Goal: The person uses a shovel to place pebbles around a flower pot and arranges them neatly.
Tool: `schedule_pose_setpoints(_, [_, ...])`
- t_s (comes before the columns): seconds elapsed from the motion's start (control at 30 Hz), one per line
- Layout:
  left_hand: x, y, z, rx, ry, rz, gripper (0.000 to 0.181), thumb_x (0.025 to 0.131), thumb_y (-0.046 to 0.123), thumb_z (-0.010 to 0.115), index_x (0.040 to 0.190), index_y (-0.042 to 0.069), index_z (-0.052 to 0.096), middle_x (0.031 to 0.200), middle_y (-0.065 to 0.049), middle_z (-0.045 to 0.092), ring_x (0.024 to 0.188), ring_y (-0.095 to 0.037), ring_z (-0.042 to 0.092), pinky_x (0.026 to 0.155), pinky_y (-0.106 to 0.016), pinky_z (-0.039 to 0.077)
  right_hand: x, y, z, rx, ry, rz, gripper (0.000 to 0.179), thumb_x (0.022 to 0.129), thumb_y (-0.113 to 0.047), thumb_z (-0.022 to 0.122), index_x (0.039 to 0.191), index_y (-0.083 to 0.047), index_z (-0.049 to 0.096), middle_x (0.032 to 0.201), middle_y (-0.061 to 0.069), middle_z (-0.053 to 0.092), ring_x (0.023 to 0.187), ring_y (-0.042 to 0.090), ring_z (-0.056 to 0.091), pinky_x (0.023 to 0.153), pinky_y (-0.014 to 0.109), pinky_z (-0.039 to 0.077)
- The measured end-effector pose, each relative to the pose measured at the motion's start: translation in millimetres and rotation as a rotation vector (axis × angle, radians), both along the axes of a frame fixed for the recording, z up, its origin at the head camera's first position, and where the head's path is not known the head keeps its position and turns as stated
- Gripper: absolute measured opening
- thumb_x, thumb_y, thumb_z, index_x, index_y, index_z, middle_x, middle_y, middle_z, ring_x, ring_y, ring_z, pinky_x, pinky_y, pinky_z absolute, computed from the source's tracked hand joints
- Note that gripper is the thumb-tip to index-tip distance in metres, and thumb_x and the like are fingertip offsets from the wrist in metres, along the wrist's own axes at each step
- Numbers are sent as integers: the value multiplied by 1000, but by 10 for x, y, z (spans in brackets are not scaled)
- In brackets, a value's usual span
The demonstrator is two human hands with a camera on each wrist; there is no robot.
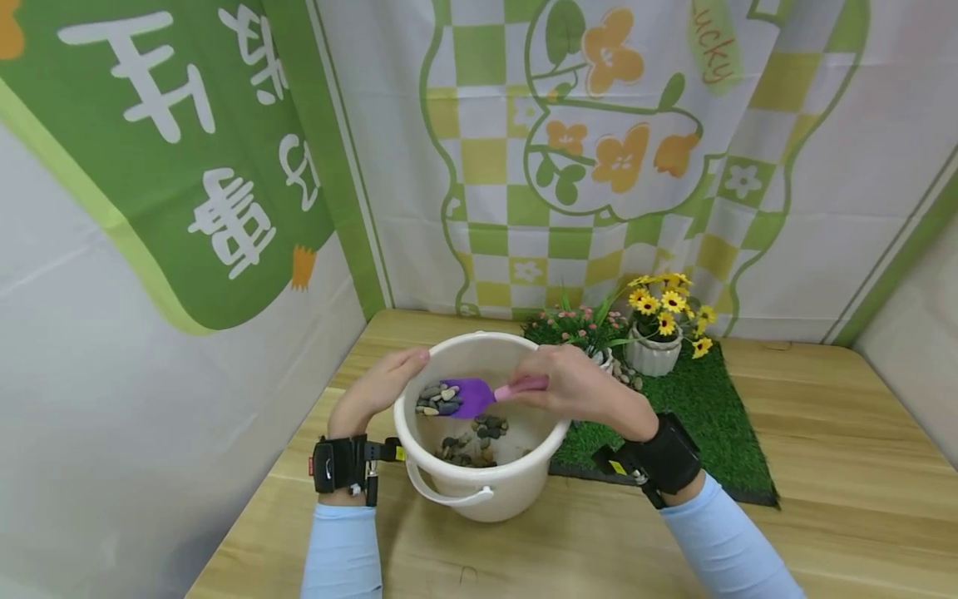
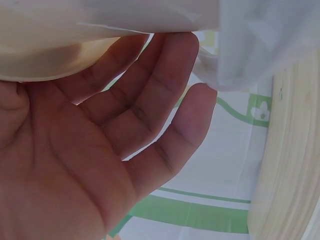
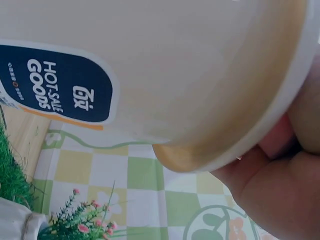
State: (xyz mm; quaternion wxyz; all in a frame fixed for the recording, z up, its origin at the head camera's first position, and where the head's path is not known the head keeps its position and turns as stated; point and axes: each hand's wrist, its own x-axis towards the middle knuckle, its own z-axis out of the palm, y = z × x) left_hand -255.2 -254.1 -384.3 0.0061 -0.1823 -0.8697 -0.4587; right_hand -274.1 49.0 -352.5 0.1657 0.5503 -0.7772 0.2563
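Note:
A white bucket (image 1: 516, 492) stands on the wooden table with stones (image 1: 467, 451) at its bottom. My left hand (image 1: 374, 388) holds the bucket by its left side, thumb at the rim; in the left wrist view its bent fingers (image 2: 172, 75) lie along the outer wall. With my right hand (image 1: 580, 384) I grip the pink handle of a small purple shovel (image 1: 473, 398) over the bucket's opening. Grey and tan pebbles (image 1: 440, 400) lie on the blade, which points left inside the rim. In the right wrist view the bucket wall hides the shovel.
A green turf mat (image 1: 674, 424) lies right of the bucket. On it stand a white pot of yellow flowers (image 1: 654, 356) and a pink-flowered plant (image 1: 584, 327), with small stones (image 1: 627, 376) between. The bucket's handle (image 1: 452, 501) hangs at its front. Printed cloth (image 1: 494, 150) hangs behind.

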Motion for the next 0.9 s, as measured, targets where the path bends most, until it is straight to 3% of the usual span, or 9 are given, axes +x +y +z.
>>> schedule_pose_setpoints(0.1, [93,78,145,9,-14,-9,44,107,19,31,128,-14,51,110,-29,62,89,-33,65,72,-35,56,17,41,21,-11,9,-14,11,82,-29,74,81,-18,73,74,-13,62,69,1,55,59,19,45])
schedule_pose_setpoints(0.23, [121,100,194,-9,-26,-4,43,107,14,29,127,-17,50,109,-31,61,88,-35,65,71,-36,56,18,69,26,-41,10,-5,13,83,-30,72,82,-18,74,75,-15,62,69,1,52,58,20,42])
schedule_pose_setpoints(0.4, [13,17,27,4,-36,10,48,107,24,30,130,-12,51,110,-28,62,86,-30,66,68,-34,56,6,103,12,-70,0,-21,13,82,-30,73,85,-17,74,78,-13,64,71,0,53,60,21,44])
schedule_pose_setpoints(0.9, [12,1,23,-21,-26,29,49,106,28,33,129,-10,53,114,-24,62,95,-29,64,80,-37,53,25,240,179,-82,-14,-15,13,80,-21,76,91,-15,75,84,-10,67,75,-1,59,63,21,48])
